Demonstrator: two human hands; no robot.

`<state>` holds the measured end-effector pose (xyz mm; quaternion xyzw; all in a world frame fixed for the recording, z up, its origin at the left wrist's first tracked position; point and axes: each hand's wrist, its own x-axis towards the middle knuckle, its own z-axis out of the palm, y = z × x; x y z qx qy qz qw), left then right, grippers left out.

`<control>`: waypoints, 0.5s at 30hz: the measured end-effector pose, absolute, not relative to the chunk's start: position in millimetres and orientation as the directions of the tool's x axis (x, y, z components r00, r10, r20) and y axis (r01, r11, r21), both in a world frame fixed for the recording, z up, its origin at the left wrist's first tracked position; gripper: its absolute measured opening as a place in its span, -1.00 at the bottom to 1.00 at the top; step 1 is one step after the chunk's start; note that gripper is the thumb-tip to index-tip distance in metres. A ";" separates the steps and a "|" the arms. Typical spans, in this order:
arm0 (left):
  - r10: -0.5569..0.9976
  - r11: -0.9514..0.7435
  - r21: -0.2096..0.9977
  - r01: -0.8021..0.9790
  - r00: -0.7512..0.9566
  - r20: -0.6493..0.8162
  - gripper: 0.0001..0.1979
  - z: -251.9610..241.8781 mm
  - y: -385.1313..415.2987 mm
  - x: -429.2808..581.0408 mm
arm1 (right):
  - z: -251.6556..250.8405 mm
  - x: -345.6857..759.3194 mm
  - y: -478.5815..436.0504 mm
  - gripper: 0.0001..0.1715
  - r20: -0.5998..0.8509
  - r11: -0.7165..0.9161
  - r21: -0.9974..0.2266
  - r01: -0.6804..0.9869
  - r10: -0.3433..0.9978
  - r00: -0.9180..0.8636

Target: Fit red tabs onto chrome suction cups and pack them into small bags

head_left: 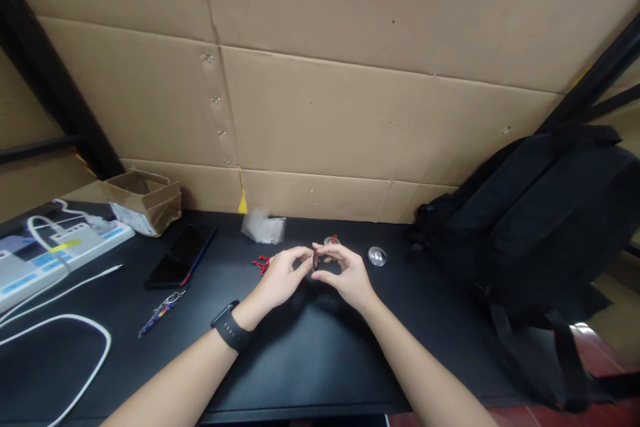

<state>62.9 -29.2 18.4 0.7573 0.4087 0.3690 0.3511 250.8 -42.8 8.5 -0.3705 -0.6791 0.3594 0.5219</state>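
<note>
Toward the table's (310, 373) far edge, left hand (286, 276) and right hand (351, 276), fingers half-curled, pinch a dark piece (315, 260) upright between them

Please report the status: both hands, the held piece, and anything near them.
Left hand and right hand: together holding small dark piece. Piece upright, exact shape unclear. Nearby: red pieces beside left hand, clear dome right of right hand.

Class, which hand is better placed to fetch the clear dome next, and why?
Probably the right hand: the clear dome lies nearby on its outer side, while the left hand is farther off, though both are at a small dark disc.
</note>
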 end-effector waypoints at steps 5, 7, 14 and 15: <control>0.877 -0.374 0.894 0.248 0.409 0.253 -0.69 12.5 -24.9 63.6 | 9.5 250.6 -44.5 -0.51 0.463 0.488 -0.864 0.123 0.867 -0.186; 0.883 -0.384 0.878 0.285 0.391 0.259 -0.74 12.3 -25.1 63.1 | 8.9 250.0 -44.4 -0.51 0.469 0.496 -0.856 0.146 0.863 -0.186; 0.879 -0.467 0.792 0.394 0.306 0.366 -0.84 16.5 -30.3 63.2 | 4.8 246.8 -42.3 -0.54 0.447 0.460 -0.872 0.167 0.887 -0.115; 0.884 -0.456 0.803 0.385 0.304 0.356 -0.83 16.2 -30.2 63.8 | 6.2 247.2 -42.8 -0.61 0.452 0.465 -0.867 0.178 0.885 -0.113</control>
